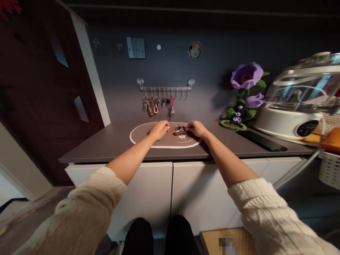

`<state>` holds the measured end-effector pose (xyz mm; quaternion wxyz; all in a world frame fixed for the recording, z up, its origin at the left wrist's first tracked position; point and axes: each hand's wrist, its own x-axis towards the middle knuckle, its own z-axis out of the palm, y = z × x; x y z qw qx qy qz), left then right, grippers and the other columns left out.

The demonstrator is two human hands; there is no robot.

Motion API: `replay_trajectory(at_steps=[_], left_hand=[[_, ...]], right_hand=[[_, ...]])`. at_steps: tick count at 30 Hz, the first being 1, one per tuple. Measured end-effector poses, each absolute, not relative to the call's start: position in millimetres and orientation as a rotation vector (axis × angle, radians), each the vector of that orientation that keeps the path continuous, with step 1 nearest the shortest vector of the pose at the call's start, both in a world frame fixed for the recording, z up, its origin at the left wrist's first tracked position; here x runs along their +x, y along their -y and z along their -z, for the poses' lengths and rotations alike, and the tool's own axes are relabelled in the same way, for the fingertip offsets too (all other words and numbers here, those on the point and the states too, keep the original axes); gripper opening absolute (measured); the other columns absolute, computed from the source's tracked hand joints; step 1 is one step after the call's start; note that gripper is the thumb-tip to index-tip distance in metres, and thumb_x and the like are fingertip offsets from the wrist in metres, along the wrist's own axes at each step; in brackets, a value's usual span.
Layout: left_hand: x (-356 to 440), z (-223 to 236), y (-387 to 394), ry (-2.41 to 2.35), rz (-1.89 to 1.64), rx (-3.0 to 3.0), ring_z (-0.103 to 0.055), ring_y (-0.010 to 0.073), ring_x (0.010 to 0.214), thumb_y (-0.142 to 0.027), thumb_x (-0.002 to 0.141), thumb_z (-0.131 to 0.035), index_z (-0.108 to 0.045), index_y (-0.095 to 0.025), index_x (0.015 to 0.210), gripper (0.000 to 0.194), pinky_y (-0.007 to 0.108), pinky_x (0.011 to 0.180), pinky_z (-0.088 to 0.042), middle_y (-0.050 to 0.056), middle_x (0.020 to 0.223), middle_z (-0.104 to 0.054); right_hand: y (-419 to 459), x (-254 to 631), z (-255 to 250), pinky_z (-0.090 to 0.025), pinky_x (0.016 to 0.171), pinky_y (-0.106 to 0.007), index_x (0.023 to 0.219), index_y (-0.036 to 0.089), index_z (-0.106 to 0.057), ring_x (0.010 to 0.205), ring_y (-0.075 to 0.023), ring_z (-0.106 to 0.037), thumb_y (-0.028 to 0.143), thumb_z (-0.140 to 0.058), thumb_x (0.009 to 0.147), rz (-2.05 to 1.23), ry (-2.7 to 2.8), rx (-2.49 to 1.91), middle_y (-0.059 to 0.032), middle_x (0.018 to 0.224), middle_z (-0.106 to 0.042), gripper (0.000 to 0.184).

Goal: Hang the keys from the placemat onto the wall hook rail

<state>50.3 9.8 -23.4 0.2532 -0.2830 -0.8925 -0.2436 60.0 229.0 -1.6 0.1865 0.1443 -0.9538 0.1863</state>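
Observation:
Both my arms reach forward over a grey countertop (111,141) to an oval brown mat (148,140) with a white rim. On the mat lies a small bunch of keys (179,130) with a red strap and a brown tag. My left hand (159,129) has its fingers curled and pinches the red end of the bunch. My right hand (196,128) is closed on the other side of the bunch, fingers touching the keys.
A wall rail (164,88) with hooks holds several key rings above the mat. A purple fabric flower (245,81) stands to the right, then a black phone-like slab (261,141) and a white appliance with a clear lid (297,102). A dark door (39,88) is at left.

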Motion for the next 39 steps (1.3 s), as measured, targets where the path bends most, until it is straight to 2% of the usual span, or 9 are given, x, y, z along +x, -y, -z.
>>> replay_trajectory(at_steps=[10,25,31,35,39], left_hand=[[51.1,21.1,-12.7,2.417,0.633,-0.781,-0.051,0.0155,0.081,-0.021,0.081,-0.044,-0.055,-0.019,0.081,0.012,0.027,0.074,-0.038,0.004,0.085,-0.06],[54.0,16.3,-17.6,2.352,0.689,-0.787,-0.051,0.0149,0.079,-0.022,0.082,-0.043,-0.056,-0.017,0.082,0.013,0.026,0.072,-0.038,0.004,0.085,-0.059],[53.1,14.6,-20.7,2.242,0.833,-0.796,-0.051,0.0142,0.078,-0.021,0.08,-0.044,-0.059,-0.016,0.084,0.015,0.026,0.072,-0.039,0.004,0.082,-0.059],[51.7,14.3,-23.3,2.171,0.955,-0.835,-0.052,0.0137,0.078,-0.022,0.08,-0.045,-0.06,-0.016,0.086,0.017,0.026,0.073,-0.04,0.004,0.083,-0.06],[51.1,14.6,-26.7,2.149,1.064,-0.905,-0.052,0.0127,0.076,-0.026,0.08,-0.046,-0.061,-0.015,0.085,0.019,0.025,0.071,-0.041,0.003,0.083,-0.061]], right_hand=[[-228.7,55.4,2.1,-0.037,0.065,-0.019,0.079,0.014,-0.061,0.067,-0.0102,-0.052,0.021,-0.047,0.079,-0.778,2.49,0.433,-0.0039,0.079,-0.065,0.016],[-216.6,59.5,-7.4,-0.037,0.072,-0.023,0.082,0.015,-0.059,0.08,-0.0145,-0.052,0.029,-0.042,0.083,-0.773,2.262,0.559,-0.0075,0.085,-0.061,0.022],[-209.0,53.1,-5.4,-0.038,0.061,-0.023,0.083,0.015,-0.057,0.064,-0.0107,-0.049,0.039,-0.051,0.077,-1.16,2.148,0.664,-0.0015,0.071,-0.057,0.025],[-202.9,51.6,-2.6,-0.033,0.048,-0.02,0.085,0.017,-0.053,0.051,-0.0071,-0.043,0.042,-0.059,0.07,-1.531,2.086,0.725,0.0027,0.063,-0.051,0.03],[-197.6,54.6,-1.5,-0.029,0.044,-0.019,0.083,0.018,-0.052,0.047,-0.0055,-0.04,0.041,-0.063,0.066,-1.703,2.08,0.737,0.0044,0.059,-0.048,0.031]])
